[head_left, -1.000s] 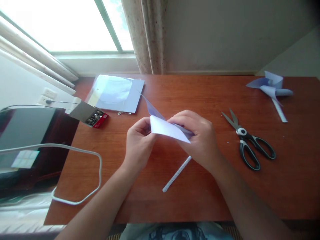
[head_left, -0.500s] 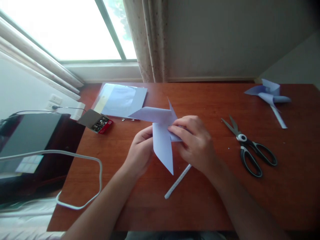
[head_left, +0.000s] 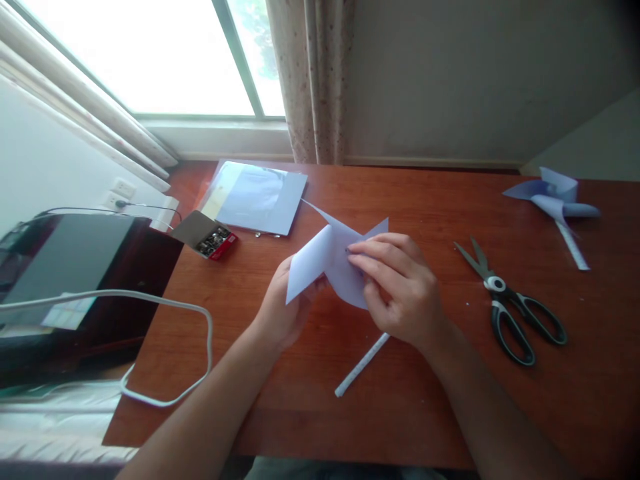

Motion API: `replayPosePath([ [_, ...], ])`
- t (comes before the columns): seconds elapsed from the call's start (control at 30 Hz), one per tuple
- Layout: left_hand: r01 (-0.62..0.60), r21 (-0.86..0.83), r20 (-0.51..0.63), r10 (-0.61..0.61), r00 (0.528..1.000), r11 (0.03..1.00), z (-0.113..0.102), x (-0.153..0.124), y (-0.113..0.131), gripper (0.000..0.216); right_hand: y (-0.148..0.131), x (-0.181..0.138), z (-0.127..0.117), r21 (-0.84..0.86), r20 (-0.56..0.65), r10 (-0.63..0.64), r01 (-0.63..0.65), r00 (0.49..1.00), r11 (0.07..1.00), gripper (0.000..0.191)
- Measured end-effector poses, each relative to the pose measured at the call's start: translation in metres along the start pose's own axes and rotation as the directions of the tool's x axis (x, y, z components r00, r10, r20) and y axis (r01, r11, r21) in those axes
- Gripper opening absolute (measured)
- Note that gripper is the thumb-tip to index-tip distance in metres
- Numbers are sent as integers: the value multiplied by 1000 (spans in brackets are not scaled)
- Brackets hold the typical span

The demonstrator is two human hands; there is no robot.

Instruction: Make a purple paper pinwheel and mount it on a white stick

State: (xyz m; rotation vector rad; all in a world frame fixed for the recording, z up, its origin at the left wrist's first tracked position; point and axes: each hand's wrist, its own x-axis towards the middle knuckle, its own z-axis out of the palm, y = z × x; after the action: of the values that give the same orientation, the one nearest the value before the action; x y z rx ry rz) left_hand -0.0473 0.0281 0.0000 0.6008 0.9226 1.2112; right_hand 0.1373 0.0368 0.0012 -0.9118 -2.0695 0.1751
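Note:
A pale blue cut paper sheet [head_left: 327, 263], folded into pointed flaps, is held above the middle of the brown table [head_left: 310, 373]. My left hand [head_left: 285, 310] grips it from below at its left flap. My right hand [head_left: 400, 287] pinches the paper's centre with its fingertips. Under my right hand a rolled white paper stick [head_left: 361, 365] lies on the table, touched by neither hand.
Black-handled scissors [head_left: 510, 303] lie to the right. A finished blue paper pinwheel [head_left: 555, 200] rests at the far right. A stack of blue sheets [head_left: 257, 197] and an open red box of pins [head_left: 210, 237] sit at the back left. A white cable [head_left: 165, 347] loops past the table's left edge.
The paper has turned in my hands: a flap that hung down half a second ago now points left and up. Both hands stay on it, and the view shifted slightly.

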Motion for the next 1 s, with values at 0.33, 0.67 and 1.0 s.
replayPosePath([
  [0.33,-14,134,-26,18,1000,991,-1,-2,-5,16,0,3,3,-71,-87,81,-88,993,994,16],
  [0.67,-145,381,143,97,985,913,15,-13,4,16,3,2,3,-115,-80,185,-193,980,974,13],
  [1.0,-176,431,-34,211,977,885,8,-7,2,21,17,3,-3,679,164,716,-604,678,416,28],
])
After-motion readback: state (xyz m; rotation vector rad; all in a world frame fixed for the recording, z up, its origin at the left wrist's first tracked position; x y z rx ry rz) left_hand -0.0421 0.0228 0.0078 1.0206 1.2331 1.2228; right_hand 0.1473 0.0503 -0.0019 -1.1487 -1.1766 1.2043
